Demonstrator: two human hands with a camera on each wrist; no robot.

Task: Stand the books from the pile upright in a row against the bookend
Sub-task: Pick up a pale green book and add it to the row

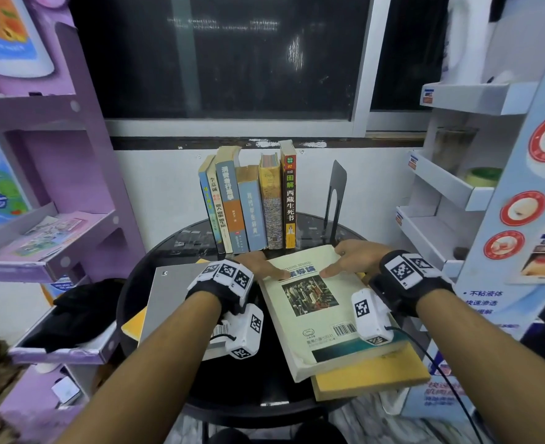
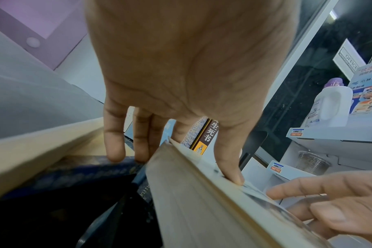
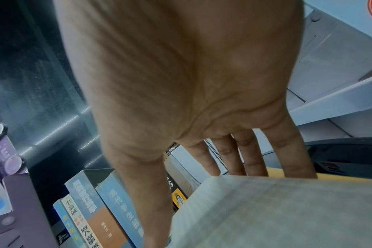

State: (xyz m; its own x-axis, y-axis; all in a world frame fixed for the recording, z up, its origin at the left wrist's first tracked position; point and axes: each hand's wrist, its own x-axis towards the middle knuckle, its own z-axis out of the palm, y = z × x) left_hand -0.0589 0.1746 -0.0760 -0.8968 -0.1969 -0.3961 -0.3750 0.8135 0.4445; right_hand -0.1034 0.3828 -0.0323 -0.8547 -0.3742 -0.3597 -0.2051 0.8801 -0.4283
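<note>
Several books (image 1: 248,203) stand upright in a row at the back of the round black table (image 1: 255,389), leaning a little to the left. A black metal bookend (image 1: 337,193) stands to their right, with a gap between. A cream book (image 1: 313,318) with a city photo on its cover lies on a yellow book (image 1: 370,376) at the front right. My left hand (image 1: 264,265) grips its far left corner, the thumb (image 2: 229,167) on the cover and the fingers (image 2: 115,142) down beside the page edge. My right hand (image 1: 345,261) grips the far right corner, fingers (image 3: 253,157) behind the edge.
A grey book (image 1: 172,299) lies on another yellow one at the table's left. A purple display shelf (image 1: 40,245) stands close on the left and a white one (image 1: 441,193) on the right. A dark window is behind the row.
</note>
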